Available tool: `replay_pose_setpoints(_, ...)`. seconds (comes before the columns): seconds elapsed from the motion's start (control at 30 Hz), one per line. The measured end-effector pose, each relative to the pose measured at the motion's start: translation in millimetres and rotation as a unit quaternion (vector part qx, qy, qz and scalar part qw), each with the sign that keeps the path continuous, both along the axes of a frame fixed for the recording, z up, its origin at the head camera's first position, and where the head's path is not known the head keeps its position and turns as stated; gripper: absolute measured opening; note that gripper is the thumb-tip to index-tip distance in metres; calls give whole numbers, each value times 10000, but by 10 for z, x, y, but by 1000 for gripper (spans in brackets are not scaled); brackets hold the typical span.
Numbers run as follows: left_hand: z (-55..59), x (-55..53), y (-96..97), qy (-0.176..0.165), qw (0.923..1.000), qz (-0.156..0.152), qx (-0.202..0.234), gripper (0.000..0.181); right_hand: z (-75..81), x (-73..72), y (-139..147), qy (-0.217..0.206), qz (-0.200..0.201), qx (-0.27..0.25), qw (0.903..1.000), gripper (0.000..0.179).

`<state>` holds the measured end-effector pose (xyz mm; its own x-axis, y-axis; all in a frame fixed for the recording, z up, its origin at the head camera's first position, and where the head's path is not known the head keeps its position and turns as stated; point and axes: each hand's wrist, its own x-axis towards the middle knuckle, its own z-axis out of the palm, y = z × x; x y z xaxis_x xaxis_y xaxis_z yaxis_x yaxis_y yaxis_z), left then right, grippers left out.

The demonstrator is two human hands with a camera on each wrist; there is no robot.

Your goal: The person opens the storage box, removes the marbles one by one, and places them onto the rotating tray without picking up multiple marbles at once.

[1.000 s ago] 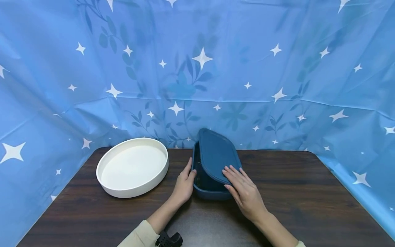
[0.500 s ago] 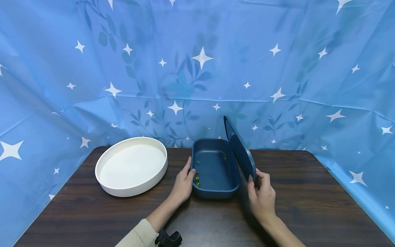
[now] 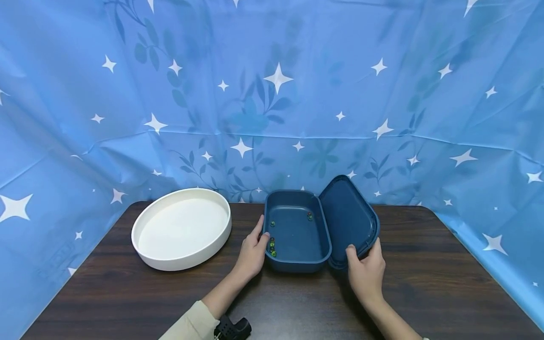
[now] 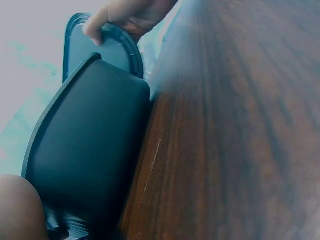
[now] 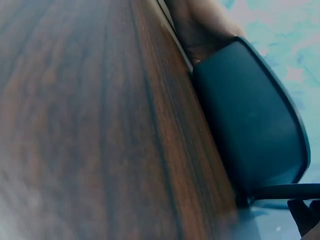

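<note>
A dark blue rectangular box (image 3: pixel 297 236) stands uncovered on the table. Inside lie several tiny green pieces (image 3: pixel 272 248), some with reddish spots, too small to identify. My left hand (image 3: pixel 250 255) holds the box's left side, thumb at the rim and fingers along the outer wall. The matching lid (image 3: pixel 346 219) leans tilted at the box's right side, its underside facing up. My right hand (image 3: pixel 366 271) pinches the lid's near right edge, thumb on the underside. In the left wrist view, the lid (image 4: pixel 95 47) shows beyond the box wall (image 4: pixel 90 135).
A round white tray (image 3: pixel 182 231) with a low rim sits to the left of the box. The dark wooden table (image 3: pixel 425 274) extends right and toward me. Behind it hangs a blue curtain (image 3: pixel 340 85) with white stars.
My right hand has lifted the lid off the box and swung it over to the right, underside up. The inside came into view. The left hand has stayed on the box.
</note>
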<state>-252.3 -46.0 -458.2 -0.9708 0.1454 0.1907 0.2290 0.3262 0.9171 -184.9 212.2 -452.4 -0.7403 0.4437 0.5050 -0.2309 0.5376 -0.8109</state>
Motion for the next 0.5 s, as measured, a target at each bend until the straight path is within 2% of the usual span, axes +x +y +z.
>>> replay_pose_setpoints(0.17,-6,1,-2,20,10000,-31,35,59,-5,-7,80,-329,-88,-434,9985,45)
replay_pose_setpoints(0.3,-3,3,-2,12,10000,-37,43,60,-7,-13,139,-389,-193,-499,9978,56)
replay_pose_setpoints(0.5,-12,-8,-16,67,10000,-11,69,59,-29,-35,225,-347,-225,-418,9983,101)
